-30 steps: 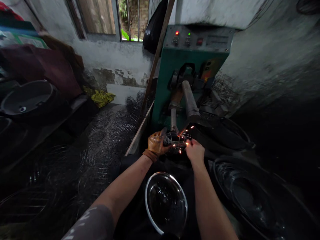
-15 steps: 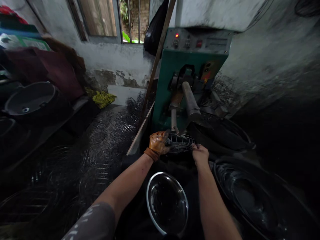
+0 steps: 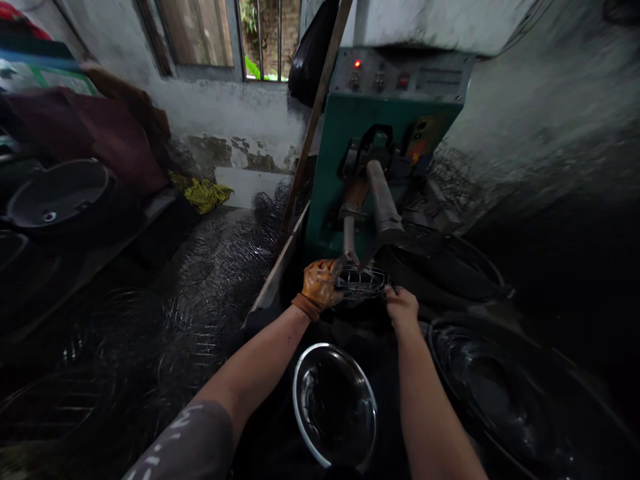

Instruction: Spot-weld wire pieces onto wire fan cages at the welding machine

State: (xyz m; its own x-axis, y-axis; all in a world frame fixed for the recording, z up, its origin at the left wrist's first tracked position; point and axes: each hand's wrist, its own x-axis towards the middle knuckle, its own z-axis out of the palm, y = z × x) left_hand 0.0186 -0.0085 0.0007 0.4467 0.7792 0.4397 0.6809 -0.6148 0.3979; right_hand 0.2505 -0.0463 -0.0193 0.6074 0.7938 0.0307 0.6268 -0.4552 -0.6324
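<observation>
A round wire frame is held between my two hands, close under the electrode tips of a green spot welding machine. My left hand, in an orange-brown work glove, is closed on the frame's left side. Bare fingers of my right hand pinch its right rim. The lower electrode rod comes down just above the frame's far edge, beside the thicker upper arm. Whether the tips touch the wire I cannot tell.
A shiny metal bowl sits below, between my forearms. Tangled wire pieces are heaped at left. Dark round tubs stand at right, and black basins rest on a bench at left. A wooden board borders the machine.
Both hands and the wire frame keep nearly the same place at the machine. The view has shifted slightly, and my left hand sits a little further right.
</observation>
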